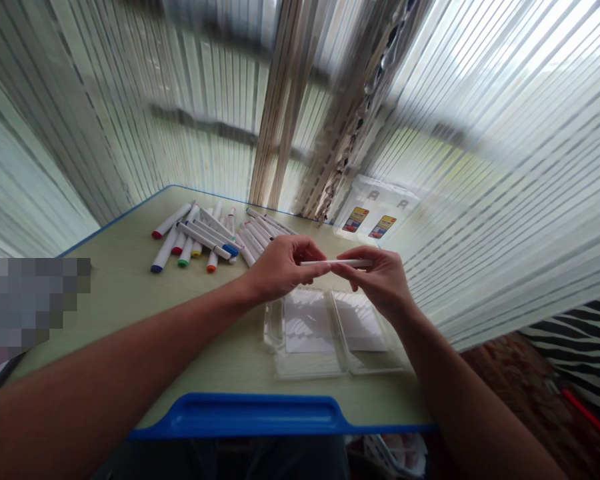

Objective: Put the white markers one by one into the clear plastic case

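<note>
Both of my hands hold one white marker (330,263) level above the table. My left hand (280,267) pinches its left end and my right hand (380,277) grips its right end. Right below the hands lies an open clear plastic case (330,333) with white lining in both halves. A pile of several white markers (215,233) with coloured caps lies on the table to the far left of my hands.
The small green table (130,293) has a blue rim and a blue tray groove (260,413) at its near edge. Two packaged cases (375,217) lean at the far right corner. Striped curtains surround the table. A zebra-pattern fabric (580,333) lies at the right.
</note>
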`<move>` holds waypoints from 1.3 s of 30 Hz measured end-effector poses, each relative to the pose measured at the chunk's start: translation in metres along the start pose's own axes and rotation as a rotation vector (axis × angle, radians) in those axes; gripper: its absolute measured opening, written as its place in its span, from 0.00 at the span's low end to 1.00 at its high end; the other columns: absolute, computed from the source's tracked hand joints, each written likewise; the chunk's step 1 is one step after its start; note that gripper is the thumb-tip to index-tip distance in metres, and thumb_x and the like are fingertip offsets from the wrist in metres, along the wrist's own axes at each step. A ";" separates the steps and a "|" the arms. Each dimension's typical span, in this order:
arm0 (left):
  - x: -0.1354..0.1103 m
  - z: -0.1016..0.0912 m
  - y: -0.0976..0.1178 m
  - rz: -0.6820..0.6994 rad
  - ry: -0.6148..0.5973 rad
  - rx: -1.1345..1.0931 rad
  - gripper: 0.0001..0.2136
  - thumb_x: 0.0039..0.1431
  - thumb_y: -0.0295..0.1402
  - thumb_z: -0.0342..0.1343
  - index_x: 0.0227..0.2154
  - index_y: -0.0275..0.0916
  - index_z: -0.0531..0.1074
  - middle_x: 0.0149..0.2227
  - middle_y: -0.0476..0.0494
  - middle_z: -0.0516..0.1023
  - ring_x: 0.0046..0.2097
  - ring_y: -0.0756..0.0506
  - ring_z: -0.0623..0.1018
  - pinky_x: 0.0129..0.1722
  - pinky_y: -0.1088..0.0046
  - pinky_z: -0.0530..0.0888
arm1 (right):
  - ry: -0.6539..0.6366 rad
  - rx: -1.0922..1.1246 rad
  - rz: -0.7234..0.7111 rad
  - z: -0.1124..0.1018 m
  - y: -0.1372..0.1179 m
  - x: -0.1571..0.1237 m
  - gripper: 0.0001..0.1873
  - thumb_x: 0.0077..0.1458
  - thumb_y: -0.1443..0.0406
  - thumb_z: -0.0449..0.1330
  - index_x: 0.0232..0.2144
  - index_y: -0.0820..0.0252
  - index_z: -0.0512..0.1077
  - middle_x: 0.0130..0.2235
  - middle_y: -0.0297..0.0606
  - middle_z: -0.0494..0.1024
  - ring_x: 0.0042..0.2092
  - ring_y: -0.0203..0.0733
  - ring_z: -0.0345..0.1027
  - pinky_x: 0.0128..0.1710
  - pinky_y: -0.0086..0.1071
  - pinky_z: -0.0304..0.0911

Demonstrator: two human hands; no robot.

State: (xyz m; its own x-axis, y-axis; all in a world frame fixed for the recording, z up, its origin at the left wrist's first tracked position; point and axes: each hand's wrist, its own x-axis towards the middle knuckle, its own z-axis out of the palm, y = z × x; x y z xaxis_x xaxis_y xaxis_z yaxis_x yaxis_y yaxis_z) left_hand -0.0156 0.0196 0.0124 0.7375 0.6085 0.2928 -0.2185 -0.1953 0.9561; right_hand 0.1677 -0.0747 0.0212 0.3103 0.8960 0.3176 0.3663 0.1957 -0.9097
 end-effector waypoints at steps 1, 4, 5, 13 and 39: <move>0.000 0.000 0.000 0.002 -0.005 -0.005 0.09 0.54 0.31 0.68 0.31 0.30 0.76 0.24 0.49 0.75 0.24 0.55 0.72 0.23 0.80 0.70 | 0.000 0.000 0.001 0.000 0.000 0.000 0.15 0.37 0.62 0.79 0.27 0.61 0.81 0.19 0.32 0.76 0.18 0.30 0.63 0.15 0.23 0.57; 0.000 0.000 0.001 0.005 -0.012 -0.001 0.09 0.54 0.32 0.68 0.32 0.29 0.77 0.24 0.48 0.75 0.24 0.54 0.73 0.23 0.80 0.70 | -0.009 0.016 0.012 0.000 0.000 0.000 0.15 0.37 0.62 0.79 0.27 0.61 0.81 0.19 0.32 0.76 0.18 0.30 0.63 0.15 0.23 0.57; 0.000 -0.001 0.001 0.008 -0.011 0.005 0.10 0.54 0.32 0.68 0.32 0.29 0.77 0.24 0.48 0.76 0.24 0.54 0.73 0.24 0.80 0.71 | -0.011 0.031 0.013 -0.001 0.000 0.001 0.14 0.38 0.62 0.79 0.27 0.61 0.81 0.18 0.31 0.75 0.18 0.30 0.63 0.15 0.23 0.57; 0.006 -0.004 -0.002 0.042 0.087 0.012 0.08 0.57 0.30 0.65 0.35 0.29 0.77 0.26 0.47 0.77 0.23 0.54 0.74 0.23 0.78 0.72 | -0.033 0.228 0.023 -0.002 0.000 0.004 0.09 0.49 0.62 0.74 0.30 0.61 0.82 0.23 0.34 0.78 0.19 0.29 0.65 0.17 0.25 0.59; 0.011 -0.007 -0.002 -0.099 0.256 -0.253 0.09 0.68 0.32 0.56 0.36 0.31 0.77 0.26 0.46 0.79 0.20 0.55 0.73 0.21 0.79 0.69 | -0.019 0.351 0.081 -0.006 -0.006 0.006 0.14 0.53 0.58 0.69 0.39 0.61 0.81 0.32 0.41 0.85 0.20 0.33 0.68 0.18 0.28 0.61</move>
State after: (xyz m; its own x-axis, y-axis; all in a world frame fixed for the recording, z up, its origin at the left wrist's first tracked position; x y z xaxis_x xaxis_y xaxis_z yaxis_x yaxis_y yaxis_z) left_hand -0.0121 0.0321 0.0138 0.5861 0.7939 0.1616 -0.3286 0.0506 0.9431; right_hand 0.1723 -0.0734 0.0301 0.3086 0.9208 0.2384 0.0162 0.2455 -0.9693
